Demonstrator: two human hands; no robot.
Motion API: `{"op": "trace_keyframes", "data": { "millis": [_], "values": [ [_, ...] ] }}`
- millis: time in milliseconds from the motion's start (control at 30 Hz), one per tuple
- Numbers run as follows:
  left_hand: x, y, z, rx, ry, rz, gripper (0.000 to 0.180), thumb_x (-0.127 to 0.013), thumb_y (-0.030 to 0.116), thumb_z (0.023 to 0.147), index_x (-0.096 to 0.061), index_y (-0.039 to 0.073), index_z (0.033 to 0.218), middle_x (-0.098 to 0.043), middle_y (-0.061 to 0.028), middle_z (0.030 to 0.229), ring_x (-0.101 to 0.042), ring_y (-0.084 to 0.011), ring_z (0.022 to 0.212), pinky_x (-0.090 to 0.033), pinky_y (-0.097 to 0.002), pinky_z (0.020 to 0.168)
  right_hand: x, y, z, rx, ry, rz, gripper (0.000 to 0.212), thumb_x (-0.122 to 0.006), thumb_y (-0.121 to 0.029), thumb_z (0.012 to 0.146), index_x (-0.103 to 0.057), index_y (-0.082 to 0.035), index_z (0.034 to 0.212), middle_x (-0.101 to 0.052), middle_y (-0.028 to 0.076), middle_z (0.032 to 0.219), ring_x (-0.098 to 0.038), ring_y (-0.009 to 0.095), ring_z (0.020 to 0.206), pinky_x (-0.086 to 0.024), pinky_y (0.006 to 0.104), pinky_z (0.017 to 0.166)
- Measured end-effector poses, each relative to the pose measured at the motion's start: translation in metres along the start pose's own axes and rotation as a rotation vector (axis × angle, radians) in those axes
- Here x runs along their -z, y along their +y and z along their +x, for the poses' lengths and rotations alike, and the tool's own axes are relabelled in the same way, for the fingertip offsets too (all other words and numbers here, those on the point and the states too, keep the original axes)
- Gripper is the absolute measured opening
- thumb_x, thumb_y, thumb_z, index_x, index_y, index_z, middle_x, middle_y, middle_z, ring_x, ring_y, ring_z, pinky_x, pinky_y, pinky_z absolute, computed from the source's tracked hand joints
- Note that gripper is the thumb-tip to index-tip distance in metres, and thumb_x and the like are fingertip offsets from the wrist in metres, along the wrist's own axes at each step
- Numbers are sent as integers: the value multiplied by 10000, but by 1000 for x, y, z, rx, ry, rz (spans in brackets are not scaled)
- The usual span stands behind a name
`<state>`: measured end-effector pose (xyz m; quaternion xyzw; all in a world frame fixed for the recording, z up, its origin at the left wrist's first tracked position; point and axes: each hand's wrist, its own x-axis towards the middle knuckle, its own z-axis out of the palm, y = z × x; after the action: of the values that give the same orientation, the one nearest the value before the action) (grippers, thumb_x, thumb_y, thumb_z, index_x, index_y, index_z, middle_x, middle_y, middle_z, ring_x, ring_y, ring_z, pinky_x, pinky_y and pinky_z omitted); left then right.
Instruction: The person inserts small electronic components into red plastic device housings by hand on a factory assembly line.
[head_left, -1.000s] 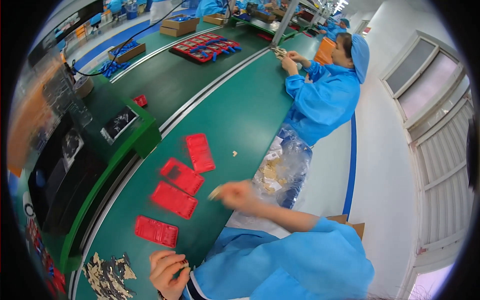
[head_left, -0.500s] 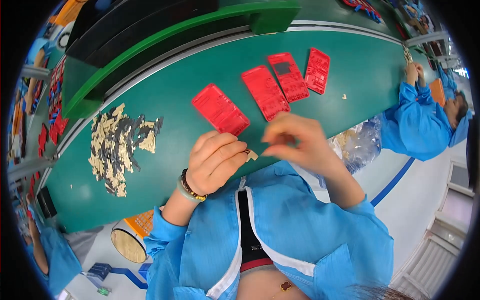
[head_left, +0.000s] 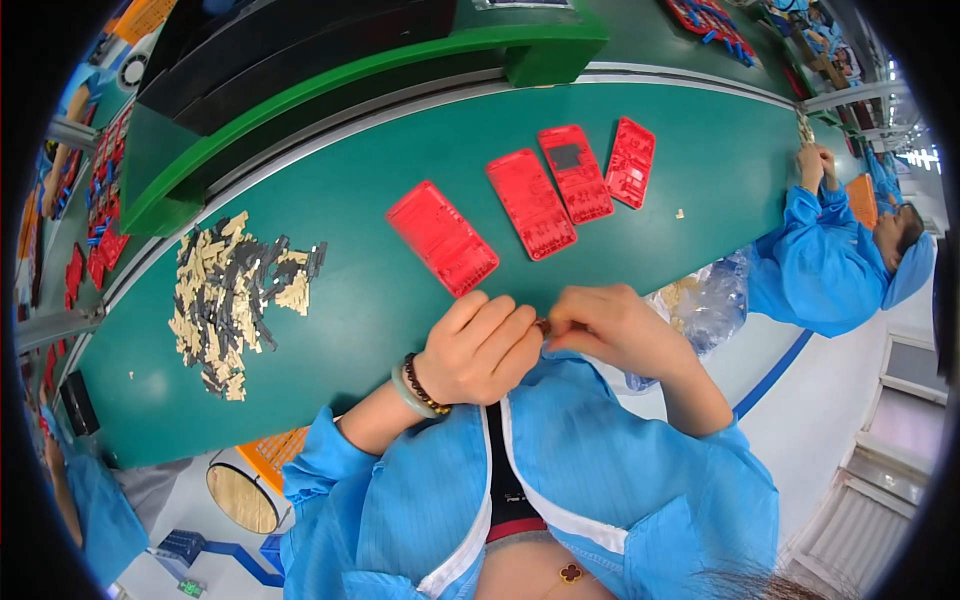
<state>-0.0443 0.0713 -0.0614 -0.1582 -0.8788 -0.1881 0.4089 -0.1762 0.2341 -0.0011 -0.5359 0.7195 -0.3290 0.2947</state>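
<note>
Above my lap, at the near edge of the green table, my hands meet. My left hand (head_left: 482, 350), with bracelets at its wrist, is closed with the fingers curled; the small cream plastic piece it held a moment earlier is now hidden. My right hand (head_left: 618, 335) is closed too, its thumb and fingers pinched together against the left fingertips. A tiny dark bit (head_left: 543, 326) shows between them, too small to name. Just beyond lies a red plastic casing (head_left: 442, 238), with three more red casings (head_left: 533, 205) to its right.
A heap of cream and dark grey plastic pieces (head_left: 235, 300) covers the table's left part. One loose cream piece (head_left: 680, 214) lies right. A green-edged frame (head_left: 400, 65) stands behind. A clear bag (head_left: 715, 300) is near a co-worker in blue (head_left: 820, 260).
My right hand has come in to meet the left, which has shifted slightly right. The cream piece at my left fingertips has gone from sight.
</note>
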Motion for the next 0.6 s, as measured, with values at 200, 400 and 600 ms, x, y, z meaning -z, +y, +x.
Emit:
{"op": "trace_keyframes", "data": {
  "millis": [200,400,600],
  "values": [
    [-7,-16,9,580,-171,-346,166,-583,-31,802,-581,0,965,-657,-109,930,-605,-306,912,-479,-391,768,32,92,-127,-716,559,-422,212,-722,-57,748,-637,-37,942,-644,111,1008,-645,279,841,-511,351,722],
    [-1,-7,9,630,-269,-434,375,-493,-99,767,-478,21,1122,-659,-138,933,-598,-333,904,-475,-412,789,-35,19,13,125,405,-479,287,-758,-82,684,-660,-64,953,-630,99,1020,-618,289,921,-497,382,777],
    [0,-35,-7,826,-11,-129,384,-548,30,851,-477,14,1228,-537,-189,1265,-514,-353,1154,-424,-442,964,-37,38,76,482,522,-405,170,-734,-56,712,-659,-48,864,-640,88,853,-629,265,761,-490,315,598]
  ]
}}
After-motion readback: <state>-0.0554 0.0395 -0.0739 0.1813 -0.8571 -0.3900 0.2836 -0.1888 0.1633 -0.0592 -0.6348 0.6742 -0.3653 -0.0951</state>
